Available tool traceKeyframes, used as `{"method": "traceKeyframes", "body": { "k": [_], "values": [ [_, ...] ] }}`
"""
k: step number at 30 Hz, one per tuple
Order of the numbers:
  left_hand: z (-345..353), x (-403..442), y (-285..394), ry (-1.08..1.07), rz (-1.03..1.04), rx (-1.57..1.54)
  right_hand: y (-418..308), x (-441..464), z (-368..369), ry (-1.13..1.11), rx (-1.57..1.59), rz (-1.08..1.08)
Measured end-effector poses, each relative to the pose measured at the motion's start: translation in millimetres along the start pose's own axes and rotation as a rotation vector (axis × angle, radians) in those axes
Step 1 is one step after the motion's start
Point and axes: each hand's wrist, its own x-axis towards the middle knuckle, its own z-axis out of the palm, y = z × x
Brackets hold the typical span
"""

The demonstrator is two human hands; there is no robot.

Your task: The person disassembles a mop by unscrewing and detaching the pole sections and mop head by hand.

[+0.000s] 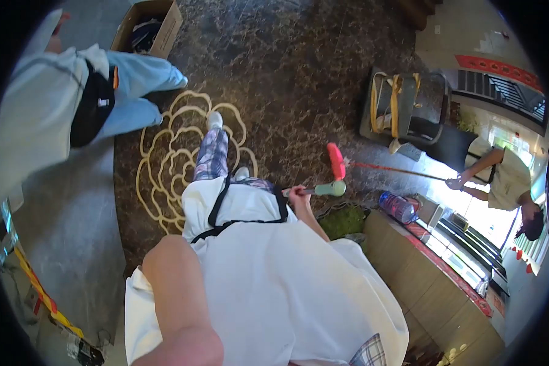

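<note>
The held tool [330, 189] looks smooth plastic, the marbled floor [280, 91] glossy.

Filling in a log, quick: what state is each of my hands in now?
Left hand: out of view, so it cannot be told.
Right hand: closed, holding a stick with a pale green end.

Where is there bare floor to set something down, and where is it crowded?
Bare: the dark marbled floor between the cardboard box and the yellow-strapped frame; also the grey floor at left, below the bystander's jeans. Crowded: around the right hand, where its green-ended tool, the pole's pink head and a green bundle cluster.
</note>
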Motion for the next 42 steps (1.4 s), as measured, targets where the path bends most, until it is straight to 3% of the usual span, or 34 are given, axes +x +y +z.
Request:
{"method": "traceKeyframes", "body": {
  "k": [1, 4, 5, 14, 15, 19, 20, 22, 30, 32, 34, 36, 37, 38, 40, 42],
  "values": [
    [-7, 11, -13, 0.006, 0.020, -0.005, -13, 42, -8, -0.042, 0.029, 0.013],
    [-27, 41, -52, 0.030, 0.054, -0.036, 69, -49, 81, 0.018, -0.019, -0.004],
    [-31, 50, -64, 0.035, 0.059, -0.041, 66, -20, 82, -0.102, -0.077, 0.003],
    [-68, 112, -183, 0.037, 0.066, -0.045, 127, -22, 237, -0.205, -0.141, -0.067],
    [-71, 118, -200, 0.037, 0.067, -0.040, 124, -20, 257, -0.082, -0.063, 0.084],
    [-71, 136, -278, 0.061, 0.138, -0.038, 106, 18, 306, -0.215, -0.093, 0.034],
    [-69, 141, -301, 0.081, 0.163, -0.038, 114, 4, 334, -0.086, -0.186, -0.066],
    [-63, 147, -339, 0.121, 0.213, -0.079, 100, 12, 372, -0.063, -0.137, -0.010],
    [-42, 205, -481, -0.028, 0.060, -0.077, 102, 34, 547, -0.004, 0.152, 0.017],
    [-45, 216, -512, -0.037, 0.040, -0.075, 99, 44, 584, -0.117, 0.073, 0.207],
    [-55, 229, -544, -0.066, -0.007, -0.079, 119, 33, 620, -0.021, 0.071, 0.037],
    [-69, 238, -572, -0.135, 0.039, -0.085, 72, 168, 589, -0.216, 0.122, 0.102],
    [-78, 243, -586, -0.167, 0.047, -0.085, 126, 49, 653, -0.103, -0.066, -0.073],
    [-93, 249, -604, -0.180, 0.030, -0.076, 130, 51, 660, -0.220, 0.036, 0.078],
    [-118, 259, -643, -0.209, 0.061, -0.091, 67, 185, 621, -0.480, 0.006, 0.032],
    [-140, 271, -670, -0.217, 0.109, -0.116, 110, 131, 649, -0.265, 0.103, -0.020]
  ]
}}
